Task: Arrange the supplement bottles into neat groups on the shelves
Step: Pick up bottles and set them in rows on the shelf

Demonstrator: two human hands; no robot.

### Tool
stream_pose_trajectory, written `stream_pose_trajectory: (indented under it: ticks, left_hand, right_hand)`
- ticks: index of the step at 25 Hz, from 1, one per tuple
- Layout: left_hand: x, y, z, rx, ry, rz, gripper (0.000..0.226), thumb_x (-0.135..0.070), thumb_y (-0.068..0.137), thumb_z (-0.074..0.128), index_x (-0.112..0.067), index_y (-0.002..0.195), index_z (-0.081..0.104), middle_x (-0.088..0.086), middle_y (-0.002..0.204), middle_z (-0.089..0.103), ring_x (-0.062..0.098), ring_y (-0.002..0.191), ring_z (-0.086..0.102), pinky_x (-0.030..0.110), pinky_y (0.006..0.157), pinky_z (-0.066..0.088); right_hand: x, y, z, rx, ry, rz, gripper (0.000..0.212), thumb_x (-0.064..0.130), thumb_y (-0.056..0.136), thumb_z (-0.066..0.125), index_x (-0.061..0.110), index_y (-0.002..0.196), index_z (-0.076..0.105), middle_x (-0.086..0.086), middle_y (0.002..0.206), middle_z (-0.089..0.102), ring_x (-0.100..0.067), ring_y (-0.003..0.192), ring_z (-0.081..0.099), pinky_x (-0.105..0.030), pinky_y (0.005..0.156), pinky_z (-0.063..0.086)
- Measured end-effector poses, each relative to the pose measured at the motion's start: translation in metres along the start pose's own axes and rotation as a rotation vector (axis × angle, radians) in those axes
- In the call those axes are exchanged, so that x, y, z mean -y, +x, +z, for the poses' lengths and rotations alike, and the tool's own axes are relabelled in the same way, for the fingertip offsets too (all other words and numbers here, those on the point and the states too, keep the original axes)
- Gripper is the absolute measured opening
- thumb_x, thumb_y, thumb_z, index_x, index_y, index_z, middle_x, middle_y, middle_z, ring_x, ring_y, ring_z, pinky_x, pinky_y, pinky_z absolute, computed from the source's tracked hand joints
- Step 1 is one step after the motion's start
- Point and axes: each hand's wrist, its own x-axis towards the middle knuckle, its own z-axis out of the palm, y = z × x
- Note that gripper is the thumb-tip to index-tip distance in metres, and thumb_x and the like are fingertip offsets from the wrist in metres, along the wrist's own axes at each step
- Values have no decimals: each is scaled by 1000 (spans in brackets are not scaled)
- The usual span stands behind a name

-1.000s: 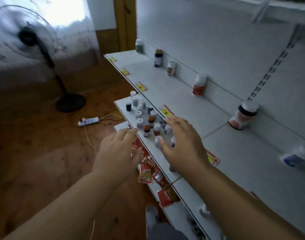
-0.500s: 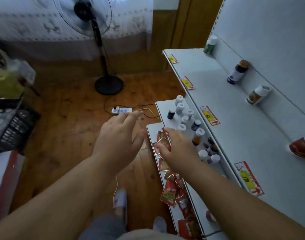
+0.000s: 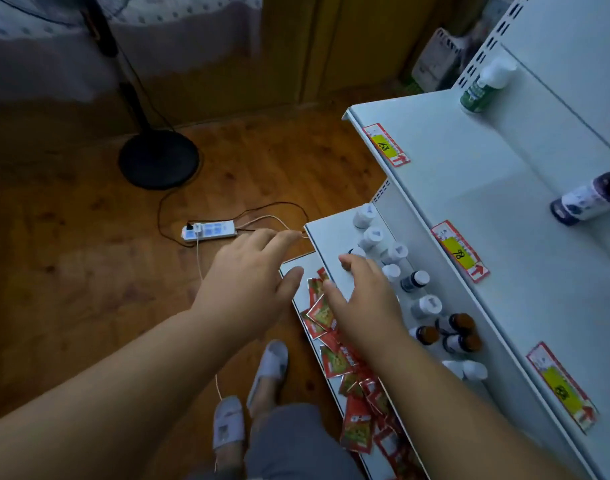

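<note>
Since half a second back the head has tipped further down and swung left, so the fan base (image 3: 159, 159) and power strip (image 3: 209, 231) now sit mid-frame and only the near corner of the top shelf (image 3: 470, 188) shows. Only the one head view here, so that's all I've got. Both hands have slid forward a bit: the right hand (image 3: 364, 303) was over the red packets (image 3: 334, 358) on the lowest shelf and is now reaching up over the front edge of the middle shelf (image 3: 319, 237), fingers spread fairly wide, index tip at or just above a dark-capped little bottle, holding nothing as far as I can see. The left hand (image 3: 250, 282) hovers out over the floor just left of the shelves, fingers loosely straight and together, also empty. The supplement bottles (image 3: 418, 306) are bunched in a loose run along that middle shelf: white-capped ones at the far end, brown-capped ones nearer, one white one lying down closest to me. A green-labelled bottle (image 3: 480, 90) and a dark bottle (image 3: 587, 202) stand apart against the back wall of the top shelf. My read is no grouping has really begun here, and the right hand looks to be going for the far cluster first.
</note>
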Motion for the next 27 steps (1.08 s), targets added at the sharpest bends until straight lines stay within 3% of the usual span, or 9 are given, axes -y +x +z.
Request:
stream_pose_trajectory:
  ticks: [3,7,12,17,19,25,27]
  left_hand:
    - [32,76,40,56,6,60,52,-50,95,44,-32,143,40,-4,135,53,18,122,47,36,96,39]
    - [87,161,101,163,10,99,57,-56,91,42,-33,144,38,-3,137,52,20,123,47,38,97,41]
    - [136,248,184,366,110,227,75,-66,86,51,-33,148,26,-5,147,44,23,133,40,41,104,37]
    - [161,315,257,459,150,303,77,-67,85,52,-33,149,23,-4,152,37,24,136,38,41,106,38]
    - [164,332,273,448,124,319,76,-67,86,52,-32,148,26,-4,151,39,24,134,40,40,104,40]
    - [155,370,317,449,-31,302,70,-60,87,57,-32,145,31,-3,146,45,24,129,43,42,101,44]
    - [157,370,326,462,-80,254,67,-56,89,57,-32,146,31,-3,147,45,24,131,42,42,102,44]
  right_hand:
    - [-22,75,33,-76,14,30,40,35,91,61,22,128,53,3,124,54,-14,107,55,-33,88,50]
    - [-48,163,85,-92,33,178,45,40,92,60,23,132,48,2,135,47,-14,119,52,-30,89,50]
    - [-84,258,132,-257,341,635,54,40,90,66,24,136,41,-1,137,49,-17,120,56,-25,85,44]
    - [-138,352,200,-553,463,957,73,45,87,65,17,145,29,-6,145,47,-30,130,48,-43,108,42]
    - [-149,382,212,-671,543,1089,82,44,86,68,16,149,22,-9,149,42,-32,133,46,-42,109,40]
    - [-196,421,217,-939,632,1221,88,40,78,77,23,147,25,-12,139,50,-35,124,52,-47,104,43]
    - [-208,423,220,-972,598,1164,74,39,78,78,24,137,36,-5,122,58,-33,113,59,-45,98,48]
